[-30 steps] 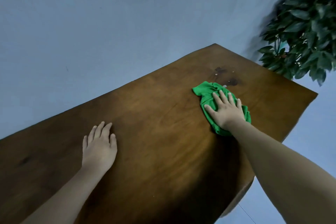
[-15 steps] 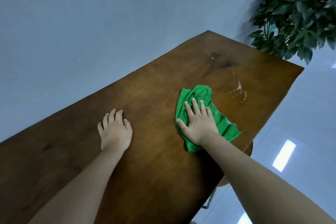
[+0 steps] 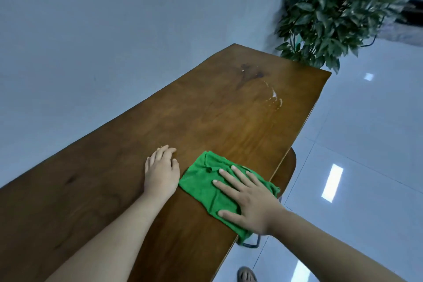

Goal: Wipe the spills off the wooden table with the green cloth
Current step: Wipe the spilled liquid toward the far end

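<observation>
Dragged back from the far end, your cloth (image 3: 203,186) now lies close to you at the counter's (image 3: 224,121) right edge, just beside your left hand (image 3: 161,175). Your right hand (image 3: 250,205) lies flat on the cloth, fingers straight and spread, pressing it to the wood. One corner of the fabric hangs over the edge. Your left hand rests palm-down on bare wood, fingers together and relaxed, holding nothing. Well beyond both hands, white streaks of spill (image 3: 273,98) glisten near the far right side, with a dark stain (image 3: 250,73) just past them. A leafy plant (image 3: 338,14) stands behind the far corner, above a glossy tiled floor (image 3: 370,144).
</observation>
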